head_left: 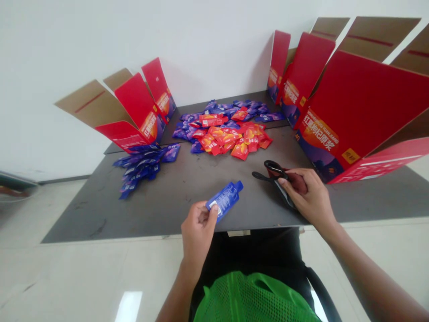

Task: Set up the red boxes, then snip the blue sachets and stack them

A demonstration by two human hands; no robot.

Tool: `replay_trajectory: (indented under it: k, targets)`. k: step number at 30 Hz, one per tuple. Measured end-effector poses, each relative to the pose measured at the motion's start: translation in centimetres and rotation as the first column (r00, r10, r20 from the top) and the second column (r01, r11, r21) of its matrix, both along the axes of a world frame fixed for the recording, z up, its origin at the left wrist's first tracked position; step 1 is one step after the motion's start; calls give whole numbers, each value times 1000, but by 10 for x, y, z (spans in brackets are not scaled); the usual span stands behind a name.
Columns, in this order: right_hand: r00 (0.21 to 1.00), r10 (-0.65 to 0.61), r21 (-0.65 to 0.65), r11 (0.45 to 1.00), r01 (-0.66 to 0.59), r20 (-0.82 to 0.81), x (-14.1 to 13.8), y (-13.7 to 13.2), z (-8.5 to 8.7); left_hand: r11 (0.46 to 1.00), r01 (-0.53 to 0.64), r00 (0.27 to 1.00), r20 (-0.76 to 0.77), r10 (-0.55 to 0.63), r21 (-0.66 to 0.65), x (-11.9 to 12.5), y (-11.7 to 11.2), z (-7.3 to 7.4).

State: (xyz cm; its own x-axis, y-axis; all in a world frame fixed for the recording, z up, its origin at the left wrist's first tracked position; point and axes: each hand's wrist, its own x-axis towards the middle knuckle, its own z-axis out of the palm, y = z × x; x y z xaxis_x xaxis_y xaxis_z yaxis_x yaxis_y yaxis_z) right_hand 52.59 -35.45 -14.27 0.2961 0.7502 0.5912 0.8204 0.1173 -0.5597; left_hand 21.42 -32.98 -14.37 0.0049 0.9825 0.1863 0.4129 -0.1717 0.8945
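Observation:
My left hand (200, 226) pinches a blue sachet (224, 199) by its lower end, with the narrow spout-like tip pointing up and to the right. White print and a pale patch show on its face. Over the table's right side, my right hand (310, 192) is closed round a dark flat item with a black loop (275, 168); a reddish part shows beneath the fingers, and its kind cannot be made out. Beyond both hands lies a pile of red sachets (228, 137) mixed with blue sachets (191, 126). Another heap of blue sachets (139, 167) lies at the left.
Open red cartons with raised flaps stand at the left (125, 134) and at the right (355, 107) of the dark table (150, 214). A white wall (214, 49) rises behind. Green mesh clothing (251, 299) shows at the bottom, above a pale tiled floor (83, 273).

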Motion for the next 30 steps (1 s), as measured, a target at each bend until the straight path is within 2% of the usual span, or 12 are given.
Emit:
replay_trajectory:
  k: [2,5,7,10,14,16,18,21,23,25,27,30]
  targets:
    - [1000,-7,-6,1000,7,-3,0,-1,1,999,-8,998,-65,5,-40,3,3,-1]
    - [1000,-6,-17,1000,6,-1,-2,-1,1,999,25,948,-315,-33,-29,2,3,-2]
    - [1000,-4,-29,1000,4,-2,-2,-1,1,994,108,873,-479,-89,12,-2,1,-3]
    - [1000,0,-40,999,0,6,-1,0,-2,951,264,785,-609,-117,158,-9,-5,-6]
    - [999,41,-43,998,-40,25,-3,3,3,796,464,750,-651,-119,388,-22,-13,-14]
    - [995,94,-44,995,-93,28,-13,7,12,724,544,729,-665,-159,424,-27,-16,-19]
    - [983,181,-35,983,-180,32,-34,12,23,688,585,718,-668,-195,429,-30,-17,-24]
    - [927,373,-53,927,-371,42,-78,18,32,685,601,716,-659,-231,412,-31,-18,-30]
    - [863,500,-120,863,-490,76,-104,22,28,700,599,708,-664,-238,388,-29,-18,-31]
    - [804,579,-189,811,-553,136,-118,28,18,714,594,703,-671,-236,371,-28,-18,-31]
    - [795,577,-216,814,-539,188,-115,39,8,714,593,706,-667,-238,372,-28,-19,-30]
    - [854,463,-236,880,-412,237,-85,63,6,702,594,719,-651,-244,393,-29,-18,-32]
